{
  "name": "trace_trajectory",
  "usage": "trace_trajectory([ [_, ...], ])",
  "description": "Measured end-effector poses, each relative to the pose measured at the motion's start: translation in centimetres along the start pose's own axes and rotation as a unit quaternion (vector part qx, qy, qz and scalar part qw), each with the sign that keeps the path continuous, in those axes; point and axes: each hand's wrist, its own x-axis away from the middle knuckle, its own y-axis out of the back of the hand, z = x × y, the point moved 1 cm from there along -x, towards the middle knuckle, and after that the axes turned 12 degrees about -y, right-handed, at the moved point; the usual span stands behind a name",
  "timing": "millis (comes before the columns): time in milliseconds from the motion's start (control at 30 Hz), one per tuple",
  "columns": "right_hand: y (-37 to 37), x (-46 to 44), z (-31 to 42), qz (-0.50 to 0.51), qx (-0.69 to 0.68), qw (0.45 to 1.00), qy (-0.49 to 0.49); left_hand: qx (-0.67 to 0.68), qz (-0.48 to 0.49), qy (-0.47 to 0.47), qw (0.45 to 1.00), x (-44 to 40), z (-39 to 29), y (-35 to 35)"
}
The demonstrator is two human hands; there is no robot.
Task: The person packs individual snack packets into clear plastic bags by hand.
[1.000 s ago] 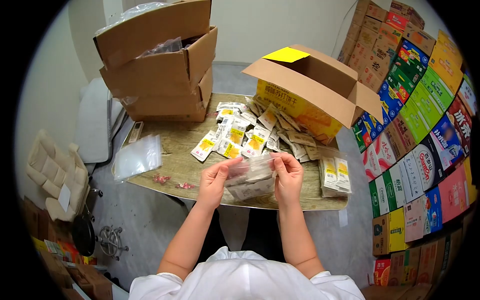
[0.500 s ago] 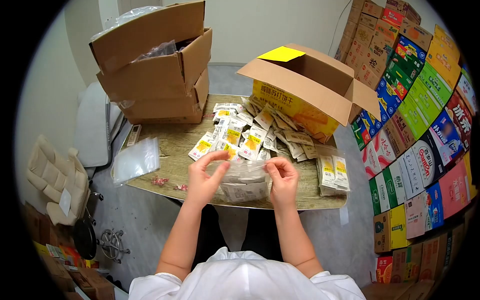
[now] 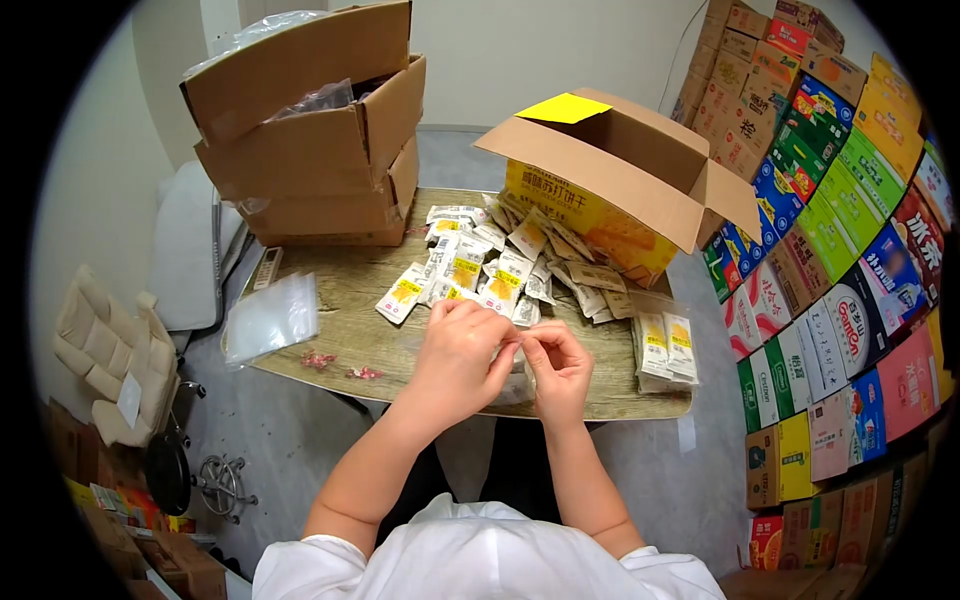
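Observation:
At the near edge of the table, my left hand and my right hand are close together. Fingers of both are pinched on the top edge of a clear plastic bag, most of which my hands cover. Just beyond lies a heap of small white and yellow cracker packets. A filled clear bag of the same packets rests to the right of my right hand.
A stack of flat clear bags lies on the left of the wooden table. Brown cartons are piled at the back left. An open yellow cracker carton stands back right. Stacked boxes line the right wall.
My left hand has moved right along the top of the bag until it meets my right hand. The bag is now mostly hidden behind my hands.

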Motion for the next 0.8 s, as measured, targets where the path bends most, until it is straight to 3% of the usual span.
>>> trace_trajectory([
  [200,-0.1,0.4,0.3,-0.016,0.032,0.999,-0.011,-0.018,-0.013,-0.022,1.000,0.0,-0.1,-0.5],
  [367,0.6,0.1,0.8,-0.087,0.013,0.996,-0.002,-0.058,-0.009,-0.008,0.998,0.7,1.1,0.5],
  [800,1.5,-0.5,0.5,-0.106,-0.013,0.994,-0.012,-0.078,0.009,0.041,0.996,2.7,3.3,1.9],
])
